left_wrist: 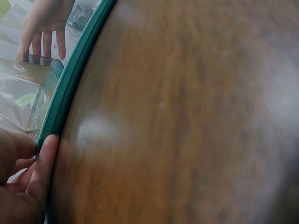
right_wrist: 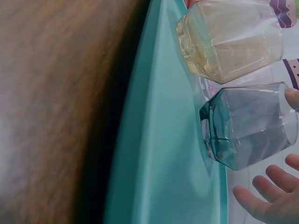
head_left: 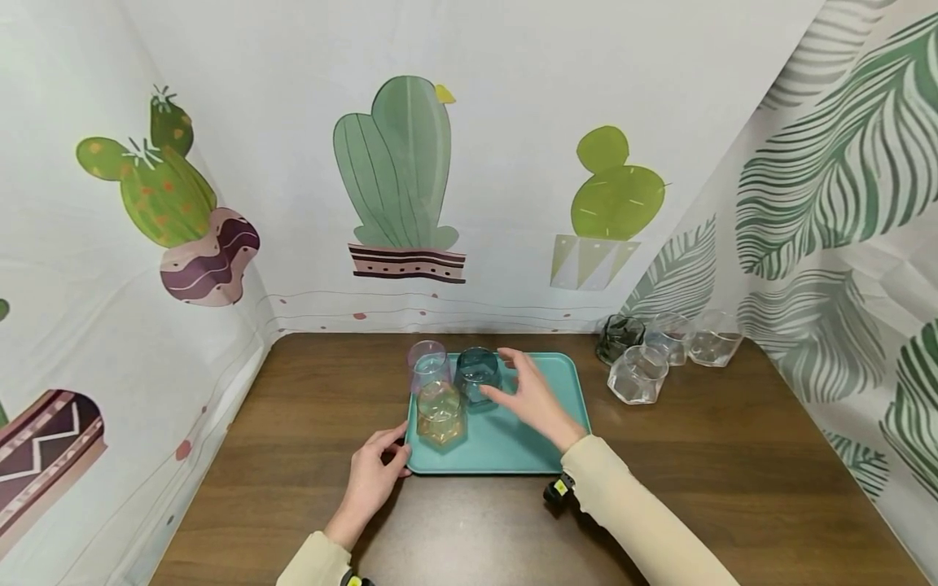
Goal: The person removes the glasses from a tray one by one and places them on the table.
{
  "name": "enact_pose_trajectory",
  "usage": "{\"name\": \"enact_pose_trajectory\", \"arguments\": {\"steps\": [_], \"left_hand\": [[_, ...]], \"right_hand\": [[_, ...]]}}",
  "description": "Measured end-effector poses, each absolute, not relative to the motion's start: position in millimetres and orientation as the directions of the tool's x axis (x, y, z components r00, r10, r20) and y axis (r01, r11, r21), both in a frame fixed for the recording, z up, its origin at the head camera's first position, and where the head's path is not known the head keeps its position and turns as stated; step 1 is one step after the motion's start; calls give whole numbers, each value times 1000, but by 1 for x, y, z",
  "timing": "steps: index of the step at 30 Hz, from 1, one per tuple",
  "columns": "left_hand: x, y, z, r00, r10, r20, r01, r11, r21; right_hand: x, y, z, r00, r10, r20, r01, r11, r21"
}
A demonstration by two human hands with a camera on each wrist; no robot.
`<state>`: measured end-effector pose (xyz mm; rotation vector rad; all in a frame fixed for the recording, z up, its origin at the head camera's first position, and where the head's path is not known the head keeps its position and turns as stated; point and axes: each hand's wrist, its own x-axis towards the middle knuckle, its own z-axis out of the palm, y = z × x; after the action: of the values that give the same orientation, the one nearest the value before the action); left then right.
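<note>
A teal tray (head_left: 513,452) lies on the wooden table, with three tumblers at its left half. A purple-tinted glass (head_left: 428,358) is at the back left, an amber glass (head_left: 440,419) in front of it, and a blue glass (head_left: 476,379) to their right. My left hand (head_left: 375,474) grips the tray's front left corner between thumb and fingers. Beside the blue glass, my right hand (head_left: 533,400) spreads its fingers and thumb. In the right wrist view the thumb (right_wrist: 292,98) overlaps that glass's rim, while the other fingers stand apart from it; whether the thumb touches is unclear.
At the back right of the table stand a dark grey glass (head_left: 620,338) and several clear glasses (head_left: 637,376), close together. Hanging cloth (head_left: 506,163) printed with cacti and leaves borders the table at the back and sides.
</note>
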<state>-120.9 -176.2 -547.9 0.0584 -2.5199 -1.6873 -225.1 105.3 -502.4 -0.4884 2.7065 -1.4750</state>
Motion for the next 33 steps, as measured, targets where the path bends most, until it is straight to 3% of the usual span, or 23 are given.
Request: {"name": "enact_pose_trajectory", "arguments": {"steps": [15,33], "left_hand": [[-120,-176,-546,-993,-94,73,31,385,922],[-120,-176,-546,-994,-88,68,28,390,920]], "right_hand": [[-234,87,-505,-950,-279,138,-264,489,-832],[-223,99,-507,-957,-252,143,-246,445,-861]]}}
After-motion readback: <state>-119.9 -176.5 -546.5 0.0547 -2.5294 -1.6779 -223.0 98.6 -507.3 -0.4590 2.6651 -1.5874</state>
